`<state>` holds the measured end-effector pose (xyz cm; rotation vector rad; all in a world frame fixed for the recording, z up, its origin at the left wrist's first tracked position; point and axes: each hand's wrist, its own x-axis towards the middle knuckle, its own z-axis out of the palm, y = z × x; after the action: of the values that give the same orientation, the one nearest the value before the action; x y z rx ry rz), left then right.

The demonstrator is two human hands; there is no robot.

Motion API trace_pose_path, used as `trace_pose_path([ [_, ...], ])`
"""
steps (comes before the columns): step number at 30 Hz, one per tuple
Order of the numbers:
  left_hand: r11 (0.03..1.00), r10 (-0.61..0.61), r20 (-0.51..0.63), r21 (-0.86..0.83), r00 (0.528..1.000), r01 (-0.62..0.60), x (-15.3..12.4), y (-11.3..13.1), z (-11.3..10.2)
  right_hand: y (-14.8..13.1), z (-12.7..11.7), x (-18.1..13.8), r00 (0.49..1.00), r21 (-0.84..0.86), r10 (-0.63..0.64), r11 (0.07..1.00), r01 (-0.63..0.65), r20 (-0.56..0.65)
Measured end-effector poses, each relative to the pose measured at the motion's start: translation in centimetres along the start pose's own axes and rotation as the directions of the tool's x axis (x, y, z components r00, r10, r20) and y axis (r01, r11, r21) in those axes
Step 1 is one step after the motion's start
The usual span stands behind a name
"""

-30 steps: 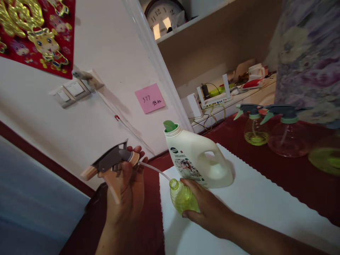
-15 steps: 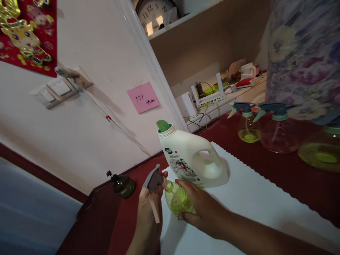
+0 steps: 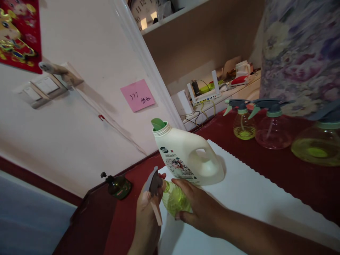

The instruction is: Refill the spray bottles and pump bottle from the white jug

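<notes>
My left hand (image 3: pixel 147 219) grips a grey and peach spray trigger head (image 3: pixel 153 187), which sits on the neck of a small yellow-green spray bottle (image 3: pixel 172 199). My right hand (image 3: pixel 199 209) wraps around that bottle's body and holds it on a white mat (image 3: pixel 255 198). Just behind the bottle stands a cream detergent jug (image 3: pixel 186 156) with a handle and an open green spout.
Three more spray bottles (image 3: pixel 273 129) stand on the red table at the right, with a person in a floral garment (image 3: pixel 300 53) behind them. A dark green pump bottle (image 3: pixel 118 185) lies at the table's left corner. A shelf with a router (image 3: pixel 204 92) is behind.
My left hand brought the trigger head down from the left, its tube went into the green bottle, and the head now sits on the neck. The view drifted slightly.
</notes>
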<state>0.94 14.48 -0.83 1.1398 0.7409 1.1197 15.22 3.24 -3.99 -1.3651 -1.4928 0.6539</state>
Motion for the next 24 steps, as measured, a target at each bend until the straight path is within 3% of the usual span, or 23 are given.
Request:
trace_pose_path([
  [7, 0.999, 0.028, 0.088, 0.021, 0.996, -0.030, -1.0, 0.4, 0.1, -0.1, -0.2, 0.2, 1.000, 0.006, 0.004, 1.000, -0.004, 0.002],
  [24, 0.987, 0.038, 0.124, 0.153, 0.992, -0.056, -1.7, 1.0, 0.3, -0.2, -0.2, 0.2, 1.000, 0.005, 0.003, 1.000, -0.003, 0.007],
])
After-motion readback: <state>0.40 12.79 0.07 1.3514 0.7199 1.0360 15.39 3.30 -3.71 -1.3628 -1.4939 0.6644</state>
